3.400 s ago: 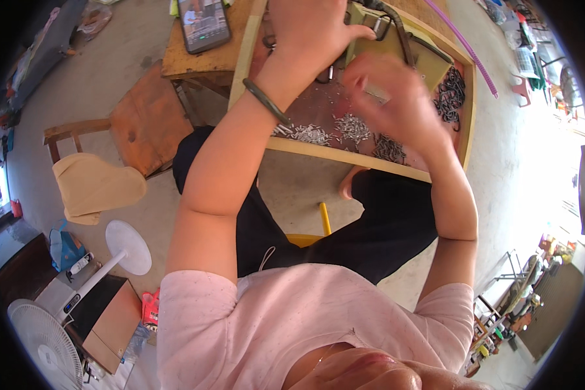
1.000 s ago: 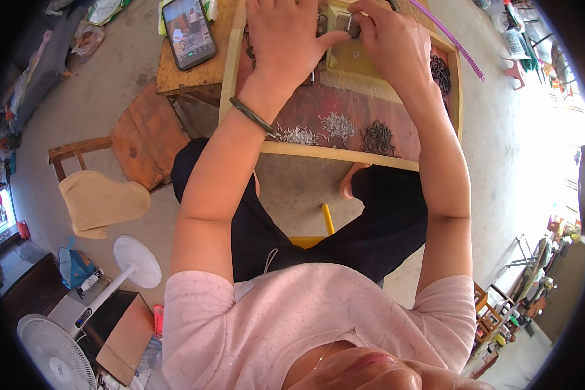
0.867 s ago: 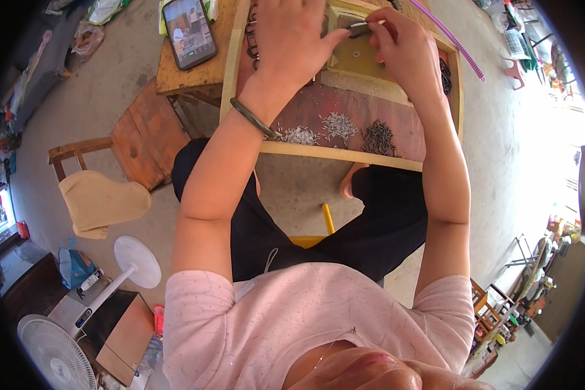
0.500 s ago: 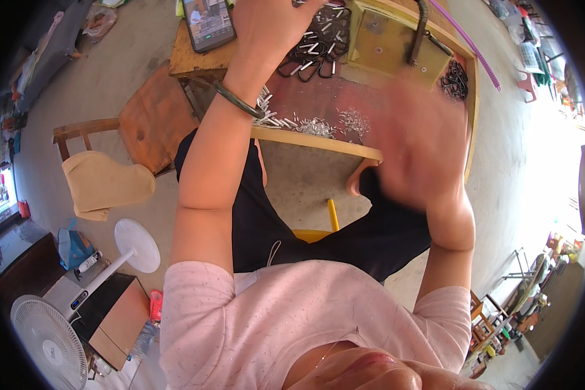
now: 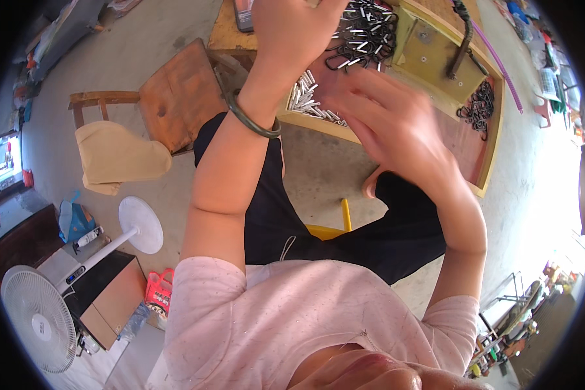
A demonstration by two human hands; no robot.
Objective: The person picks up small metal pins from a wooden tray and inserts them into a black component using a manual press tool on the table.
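Note:
My left hand (image 5: 296, 32) is raised at the top edge, beside a pile of black carabiner-like clips (image 5: 365, 40) with silver bars. Its fingertips run out of the picture, so what they hold, if anything, is hidden. My right hand (image 5: 396, 123) reaches leftward over the wooden-rimmed work tray (image 5: 491, 172), its fingers pointing at the small silver metal pins (image 5: 305, 97) in the tray's near left corner. Motion smears those fingertips, and I cannot see whether they pinch a pin. More black clip pieces (image 5: 478, 107) lie in the tray's right side.
A yellowish metal fixture (image 5: 429, 55) with a dark lever (image 5: 461, 42) stands behind my right hand. At the table's left part lies a phone (image 5: 244, 16). A wooden chair (image 5: 182, 88) stands to the left, with a white fan (image 5: 42, 325) lower down.
My right hand has swung left from the tray's right side to above the pins. My left hand stays raised by the clip pile. The whole view has shifted, moving the tray rightward.

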